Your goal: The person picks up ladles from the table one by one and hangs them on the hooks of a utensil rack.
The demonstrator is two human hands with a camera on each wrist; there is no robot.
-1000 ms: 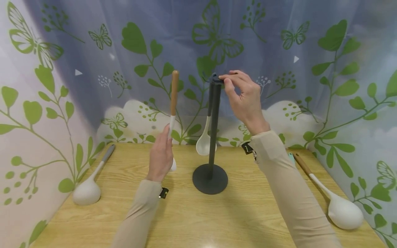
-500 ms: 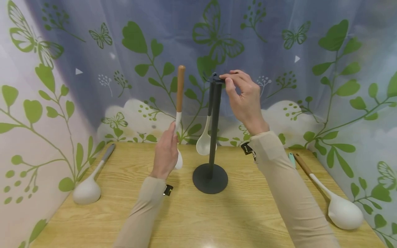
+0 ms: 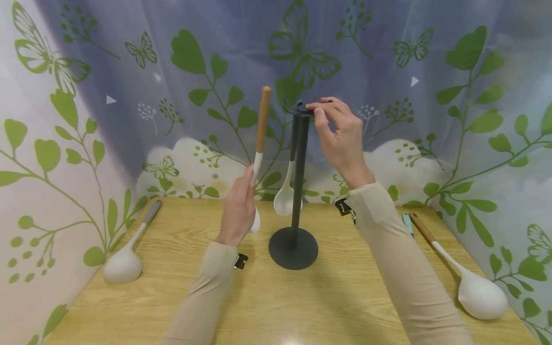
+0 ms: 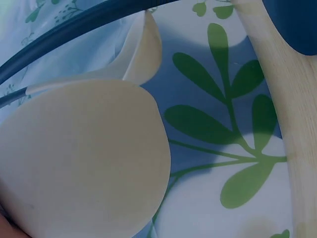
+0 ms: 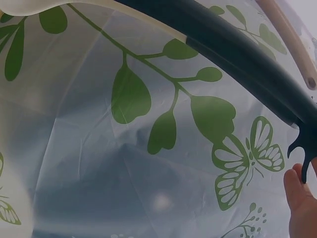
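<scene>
My left hand (image 3: 238, 208) grips the white neck of a wooden-handled cooking spoon (image 3: 263, 120), held nearly upright with the handle up. Its broad pale rounded head (image 4: 84, 158) fills much of the left wrist view; in the head view the hand covers part of it. Just right of it stands a dark utensil stand (image 3: 298, 182) with a round base and hooks on top. A white spoon (image 3: 284, 196) with a dark handle hangs from it. My right hand (image 3: 340, 136) pinches the hooked top (image 5: 307, 141) between thumb and fingers. The wooden handle (image 5: 290, 42) also shows in the right wrist view.
A white ladle (image 3: 122, 266) with a grey handle lies at the table's left edge. Along the right edge lies a wooden-handled ladle (image 3: 480, 294). A mint-green handle (image 3: 407, 223) shows beside it, partly behind my right sleeve. Patterned curtains surround the wooden table (image 3: 276, 306).
My left hand has moved right with the cooking spoon, bringing its handle closer to the stand's top. The right hand stays at the hooks, and the hanging spoon keeps its place.
</scene>
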